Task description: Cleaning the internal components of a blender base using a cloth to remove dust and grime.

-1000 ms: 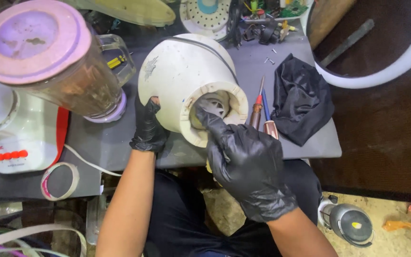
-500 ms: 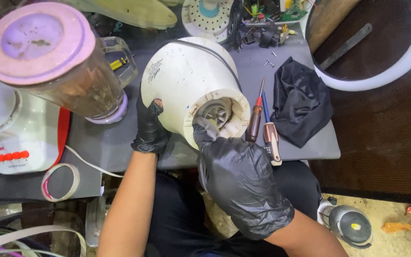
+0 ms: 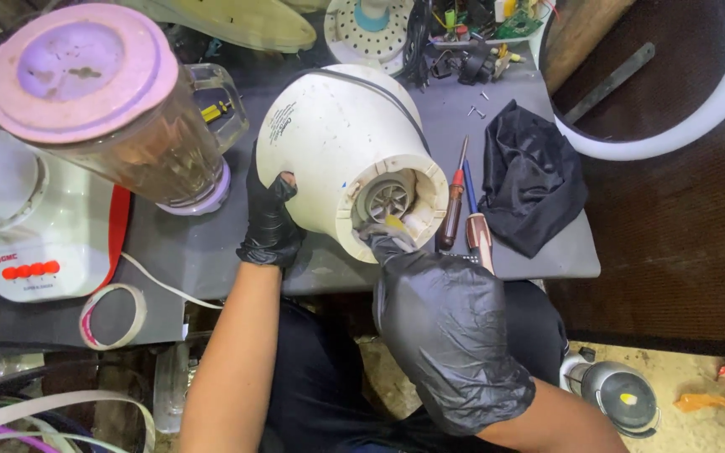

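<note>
Black-gloved right hand (image 3: 451, 335) lower; fingertip (image 3: 379, 237) inside housing (image 3: 329, 151).

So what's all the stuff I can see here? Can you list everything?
blender base: one, white, tipped on its side at the table's middle, grey coupling facing the camera
blender jar: one, clear with a pink lid, upper left
second appliance: one, white with red buttons, left
tape roll: one, white, lower left
screwdrivers: two, red and brown handles, right of the base
cloth: one, black, right
table: one, grey
small metal jar: one, on the floor, lower right
hands: left hand black-gloved, gripping the base's side; right hand black-gloved, fingers at its open end
</note>
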